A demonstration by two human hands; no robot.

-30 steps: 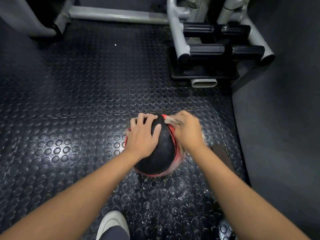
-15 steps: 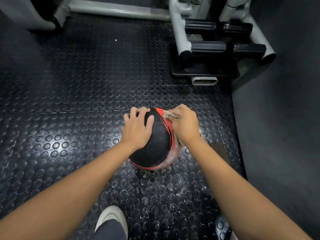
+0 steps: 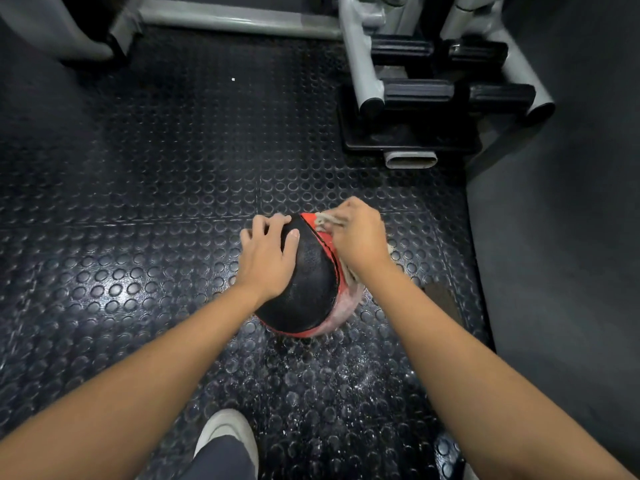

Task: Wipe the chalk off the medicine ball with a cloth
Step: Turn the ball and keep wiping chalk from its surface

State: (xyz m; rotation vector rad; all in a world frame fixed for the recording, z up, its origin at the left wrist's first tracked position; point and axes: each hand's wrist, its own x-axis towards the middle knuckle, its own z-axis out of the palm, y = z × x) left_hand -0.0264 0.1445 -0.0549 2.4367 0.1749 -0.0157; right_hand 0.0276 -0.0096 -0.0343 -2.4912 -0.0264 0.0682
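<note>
- While the medicine ball (image 3: 304, 289) sat on the studded black rubber floor (image 3: 156, 202), a little right of the frame's centre, both my hands were on it.
- My left hand (image 3: 268, 258) lay flat over the ball's black side. Its fingers (image 3: 258, 225) were spread and draped over the far upper edge, the thumb stretched toward the red seam.
- My right hand (image 3: 360, 237) was on the ball's red side at the upper right, its fingers (image 3: 341, 211) curled tight and pinching a pale, stringy cloth (image 3: 327, 219) against the surface.
- One end of the cloth poked out past my knuckles at the top of the ball, and more of it hung below my wrist down the ball's right side.
- White chalk (image 3: 341, 311) smeared the red at the ball's lower right.
- Pale dust (image 3: 349, 375) specked the floor just below the ball, toward the bottom of the frame.
- A white shoe (image 3: 225, 431) showed at the bottom centre.
- Grey machine tubing (image 3: 363, 74) with black padded rollers (image 3: 419, 90) stood in the upper right, well apart from the ball.
</note>
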